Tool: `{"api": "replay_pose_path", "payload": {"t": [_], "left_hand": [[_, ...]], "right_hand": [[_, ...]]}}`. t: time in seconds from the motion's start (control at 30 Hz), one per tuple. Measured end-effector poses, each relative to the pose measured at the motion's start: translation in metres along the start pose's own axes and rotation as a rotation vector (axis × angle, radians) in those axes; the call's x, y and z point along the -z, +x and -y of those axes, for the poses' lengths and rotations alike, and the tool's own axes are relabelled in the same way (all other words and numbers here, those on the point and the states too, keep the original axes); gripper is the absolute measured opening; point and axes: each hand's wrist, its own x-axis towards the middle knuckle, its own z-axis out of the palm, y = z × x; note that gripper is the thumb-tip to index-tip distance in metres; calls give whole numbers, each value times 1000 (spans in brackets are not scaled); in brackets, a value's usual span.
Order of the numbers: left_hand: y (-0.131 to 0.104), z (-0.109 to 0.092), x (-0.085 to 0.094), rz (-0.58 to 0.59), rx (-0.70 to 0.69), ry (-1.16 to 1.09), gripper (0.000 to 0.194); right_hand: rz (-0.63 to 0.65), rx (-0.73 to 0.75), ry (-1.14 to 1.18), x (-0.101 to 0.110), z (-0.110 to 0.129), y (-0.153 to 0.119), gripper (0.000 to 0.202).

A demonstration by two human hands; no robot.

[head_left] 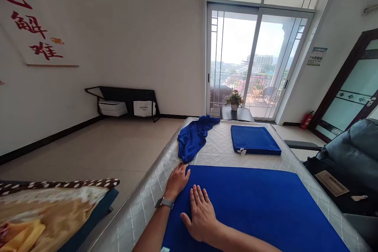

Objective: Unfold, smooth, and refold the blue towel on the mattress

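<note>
A large blue cloth (254,201) lies spread flat on the white quilted mattress (220,141). My left hand (177,181), with a watch on its wrist, rests at the cloth's far left corner, fingers stretched forward. To its right, my right hand (202,214) lies flat on the cloth with its fingers extended and thumb out. Just beyond my left hand is a crumpled blue cloth (191,138). A neatly folded stack of blue cloth (255,139) with a white tag sits farther back on the right.
Behind the mattress, a potted plant (234,100) stands on a dark chair (237,114). A dark armchair (354,157) is at the right. Patterned bedding (59,208) fills the lower left. A black rack (126,96) stands by the wall.
</note>
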Motion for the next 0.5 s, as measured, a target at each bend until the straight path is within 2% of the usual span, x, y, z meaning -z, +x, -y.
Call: {"api": "replay_pose_path", "payload": {"t": [0.23,0.5], "left_hand": [[-1,1,0,20,-8,26,44],[-2,-3,7,22,-12,7,44]], "right_hand": [[-8,-51,6,6,-16,-11,78],[4,-219,-82,21,-62,-40,78]]}}
